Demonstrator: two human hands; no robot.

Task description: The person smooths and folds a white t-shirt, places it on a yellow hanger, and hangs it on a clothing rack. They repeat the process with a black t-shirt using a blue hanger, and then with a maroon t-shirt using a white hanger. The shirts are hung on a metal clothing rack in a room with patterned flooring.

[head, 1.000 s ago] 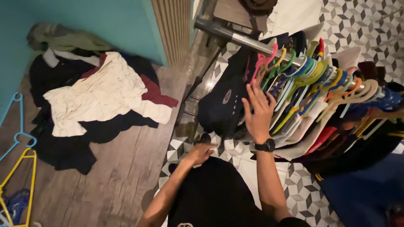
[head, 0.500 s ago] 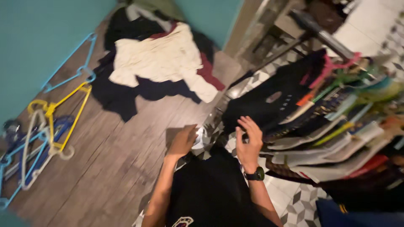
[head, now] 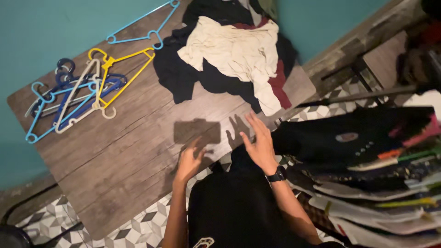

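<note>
My left hand and right hand are both open and hold nothing. From them, the clothes pile lies up the wooden table, nearer to the right hand; the hangers lie far left of the pile.

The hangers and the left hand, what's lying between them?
Nothing: in the head view, only bare wooden table lies between the hangers and the left hand.

Bare wooden tabletop passable centre; clothes pile blocks far end, hangers left, hanging garments right
</note>
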